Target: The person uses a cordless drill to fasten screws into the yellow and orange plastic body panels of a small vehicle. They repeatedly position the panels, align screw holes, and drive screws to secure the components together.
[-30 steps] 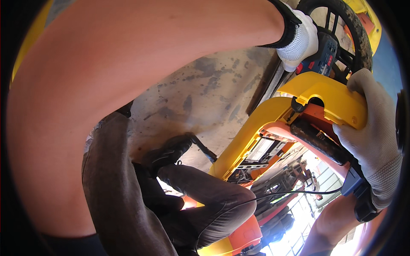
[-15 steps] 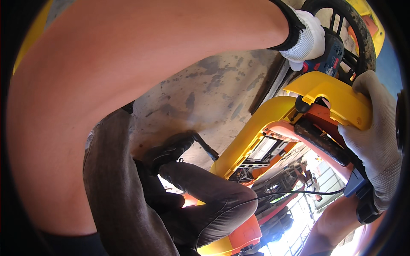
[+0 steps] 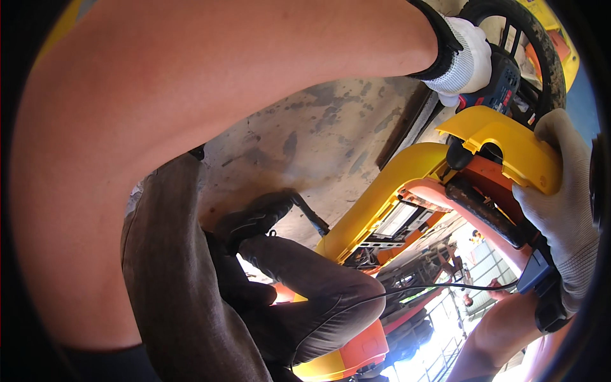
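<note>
A: Where is each hand, please?

B: The left hand (image 3: 472, 60), in a white glove, is at the upper right, closed on the power tool (image 3: 500, 83), which is dark blue with red parts. The right hand (image 3: 565, 197), also gloved, has the yellow plastic cover (image 3: 493, 130) clamped between thumb and fingers, at its outer end.

A: And where does this cover lie?

B: It is between the power tool and the curved yellow shell (image 3: 398, 181), with its rounded notch turned toward the pink-orange tube (image 3: 468, 213). If it touches the shell, I cannot tell.

A: How should one work well here?

B: In my judgement, the right hand should keep the cover steady, without bending its thin edge. The left hand should hold the tool straight to its work; its tip is hidden, so one must look for it first. The spoked wheel (image 3: 552, 67) is just behind the tool, so I would keep the tool clear of its spokes. Also, I would watch that the black cable (image 3: 445, 286) does not catch.
</note>
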The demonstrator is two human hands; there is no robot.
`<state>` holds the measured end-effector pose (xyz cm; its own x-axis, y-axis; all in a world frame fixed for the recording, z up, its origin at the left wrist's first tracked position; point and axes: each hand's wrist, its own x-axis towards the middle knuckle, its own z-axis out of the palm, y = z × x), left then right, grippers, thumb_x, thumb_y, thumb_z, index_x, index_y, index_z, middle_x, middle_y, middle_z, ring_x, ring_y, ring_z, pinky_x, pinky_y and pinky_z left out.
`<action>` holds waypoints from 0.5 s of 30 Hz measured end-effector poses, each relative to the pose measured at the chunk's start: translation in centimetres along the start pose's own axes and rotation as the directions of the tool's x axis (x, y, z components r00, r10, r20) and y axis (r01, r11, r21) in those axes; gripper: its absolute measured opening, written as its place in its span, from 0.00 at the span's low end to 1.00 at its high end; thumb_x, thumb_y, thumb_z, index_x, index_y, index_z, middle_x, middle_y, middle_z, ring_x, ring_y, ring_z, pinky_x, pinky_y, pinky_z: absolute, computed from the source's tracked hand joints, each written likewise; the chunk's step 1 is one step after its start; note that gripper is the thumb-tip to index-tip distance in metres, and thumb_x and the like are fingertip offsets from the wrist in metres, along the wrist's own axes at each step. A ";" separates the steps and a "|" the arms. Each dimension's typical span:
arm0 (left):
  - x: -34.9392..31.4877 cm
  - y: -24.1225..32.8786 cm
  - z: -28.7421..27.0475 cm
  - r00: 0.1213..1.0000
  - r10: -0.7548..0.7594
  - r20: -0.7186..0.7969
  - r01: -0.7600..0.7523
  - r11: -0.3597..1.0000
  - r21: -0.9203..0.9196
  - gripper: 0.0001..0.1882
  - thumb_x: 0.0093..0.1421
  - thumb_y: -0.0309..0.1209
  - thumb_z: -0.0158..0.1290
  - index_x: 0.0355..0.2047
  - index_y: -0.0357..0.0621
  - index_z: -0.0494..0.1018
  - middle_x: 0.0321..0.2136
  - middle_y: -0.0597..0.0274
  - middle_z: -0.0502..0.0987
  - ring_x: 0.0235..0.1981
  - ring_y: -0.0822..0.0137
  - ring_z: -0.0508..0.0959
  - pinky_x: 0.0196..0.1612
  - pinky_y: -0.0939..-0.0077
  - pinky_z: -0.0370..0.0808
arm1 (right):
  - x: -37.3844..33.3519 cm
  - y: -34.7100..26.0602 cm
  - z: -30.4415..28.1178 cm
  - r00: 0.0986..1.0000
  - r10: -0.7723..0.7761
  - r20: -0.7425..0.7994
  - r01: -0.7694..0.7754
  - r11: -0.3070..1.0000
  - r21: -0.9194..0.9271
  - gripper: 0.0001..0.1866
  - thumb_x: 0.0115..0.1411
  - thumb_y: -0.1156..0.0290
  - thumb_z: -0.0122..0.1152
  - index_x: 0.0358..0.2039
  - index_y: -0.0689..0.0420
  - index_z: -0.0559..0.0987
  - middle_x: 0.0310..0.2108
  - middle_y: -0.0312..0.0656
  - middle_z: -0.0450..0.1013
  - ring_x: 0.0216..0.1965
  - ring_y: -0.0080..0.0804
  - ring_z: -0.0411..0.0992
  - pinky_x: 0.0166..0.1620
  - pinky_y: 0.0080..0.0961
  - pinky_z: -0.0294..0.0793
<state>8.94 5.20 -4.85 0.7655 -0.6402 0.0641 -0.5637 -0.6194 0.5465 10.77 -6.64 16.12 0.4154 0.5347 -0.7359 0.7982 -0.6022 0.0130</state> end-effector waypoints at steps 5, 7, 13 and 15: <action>-0.4 0.0 -0.1 1.000 0.001 -0.017 -0.001 1.000 0.006 0.24 0.52 0.49 0.65 0.44 0.48 0.82 0.41 0.57 0.83 0.46 0.54 0.81 0.49 0.63 0.79 | 0.1 -1.4 -0.1 0.994 0.108 0.015 -0.109 0.991 0.080 0.27 0.45 0.82 0.70 0.45 0.57 0.68 0.36 0.45 0.69 0.34 0.32 0.77 0.44 0.20 0.81; -0.5 0.2 -0.1 1.000 0.005 -0.023 -0.005 1.000 0.013 0.24 0.52 0.49 0.65 0.44 0.48 0.82 0.41 0.57 0.83 0.46 0.54 0.81 0.49 0.63 0.79 | 0.0 -0.6 -0.6 0.993 0.094 0.072 -0.098 0.994 0.056 0.32 0.46 0.82 0.70 0.51 0.58 0.66 0.40 0.47 0.69 0.39 0.33 0.76 0.46 0.22 0.80; -0.5 0.5 0.0 0.998 0.016 -0.055 -0.014 0.999 0.036 0.23 0.53 0.49 0.65 0.43 0.47 0.82 0.39 0.57 0.83 0.44 0.56 0.82 0.47 0.64 0.80 | -1.0 1.9 -0.5 0.987 0.065 0.145 -0.066 0.998 0.005 0.45 0.49 0.81 0.69 0.66 0.61 0.55 0.52 0.52 0.65 0.50 0.37 0.73 0.54 0.27 0.78; -0.6 0.4 0.2 0.997 0.020 -0.078 -0.016 0.999 0.048 0.23 0.53 0.49 0.64 0.41 0.45 0.82 0.36 0.56 0.83 0.40 0.57 0.82 0.45 0.66 0.80 | -0.8 1.9 -0.4 0.985 0.083 0.153 -0.086 0.996 0.012 0.46 0.49 0.81 0.69 0.67 0.61 0.54 0.53 0.52 0.65 0.51 0.37 0.73 0.55 0.28 0.77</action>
<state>8.17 5.22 -4.80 0.7763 -0.6146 0.1399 -0.5899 -0.6301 0.5050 12.15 -7.98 17.05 0.4084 0.3856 -0.8273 0.7544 -0.6529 0.0681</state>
